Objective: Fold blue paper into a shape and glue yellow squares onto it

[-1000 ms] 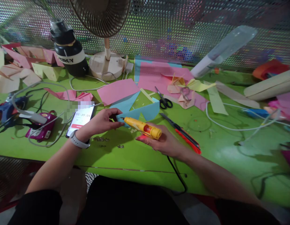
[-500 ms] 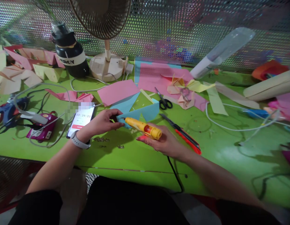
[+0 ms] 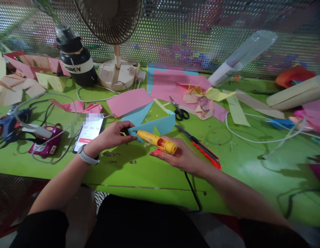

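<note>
My left hand (image 3: pixel 118 135) pinches the left end of a folded blue paper piece (image 3: pixel 163 124) between thumb and fingers. My right hand (image 3: pixel 176 153) is wrapped round a yellow corded tool (image 3: pixel 152 138), which looks like a hot glue gun or soldering tool. Its dark tip points left and lies at the blue paper's left end, close to my left fingertips; whether it touches the paper I cannot tell. Several small metallic bits (image 3: pixel 112 154) lie on the green table (image 3: pixel 110 175) below my left hand.
Right of the paper lie black scissors (image 3: pixel 182 114) and a red cutter (image 3: pixel 207 153). A phone (image 3: pixel 89 133) rests by my left wrist, with a purple power socket (image 3: pixel 50 141) further left. Behind stand a fan (image 3: pixel 117 74) and a dark bottle (image 3: pixel 78 63). Pink paper (image 3: pixel 130 101) lies beyond my hands.
The whole view has shifted very slightly. Both hands keep their hold, and the yellow tool stays at the paper's left end.
</note>
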{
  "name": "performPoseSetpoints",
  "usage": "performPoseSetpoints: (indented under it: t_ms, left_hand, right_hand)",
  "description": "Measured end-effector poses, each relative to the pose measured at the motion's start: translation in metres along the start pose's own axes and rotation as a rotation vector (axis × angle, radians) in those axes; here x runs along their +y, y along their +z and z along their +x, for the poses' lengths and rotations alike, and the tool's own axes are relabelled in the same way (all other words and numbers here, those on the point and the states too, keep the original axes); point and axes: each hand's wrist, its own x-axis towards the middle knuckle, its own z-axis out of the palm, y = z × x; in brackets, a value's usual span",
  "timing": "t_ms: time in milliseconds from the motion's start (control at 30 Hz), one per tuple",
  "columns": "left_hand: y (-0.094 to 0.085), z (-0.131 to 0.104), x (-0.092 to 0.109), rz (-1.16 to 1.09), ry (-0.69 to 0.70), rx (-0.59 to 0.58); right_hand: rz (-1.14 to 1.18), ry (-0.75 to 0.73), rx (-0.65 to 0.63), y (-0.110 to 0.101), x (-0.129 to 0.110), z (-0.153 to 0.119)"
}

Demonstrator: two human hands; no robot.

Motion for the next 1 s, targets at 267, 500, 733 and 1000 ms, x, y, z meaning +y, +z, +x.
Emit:
performPoseSetpoints:
  t_ms: [267,500,733,1000]
  left_hand:
    - [-0.001,-0.001,0.001,-0.022,-0.028,0.028]
    - [-0.005,0.0,0.0,-0.064,-0.036,0.103]
    - [-0.007,0.004,-0.004,-0.129,-0.063,0.113]
    - [-0.007,0.006,-0.005,-0.16,-0.048,0.15]
  right_hand:
    - [-0.112,-0.127,0.105,-0.03,-0.003,-0.012]
    - [-0.603,-0.024,0.57,-0.089,0.052,-0.031]
    - [-0.896,0.359,0.549,-0.125,0.116,-0.035]
    - [-0.78,-0.036,0.376,-0.075,0.07,-0.059]
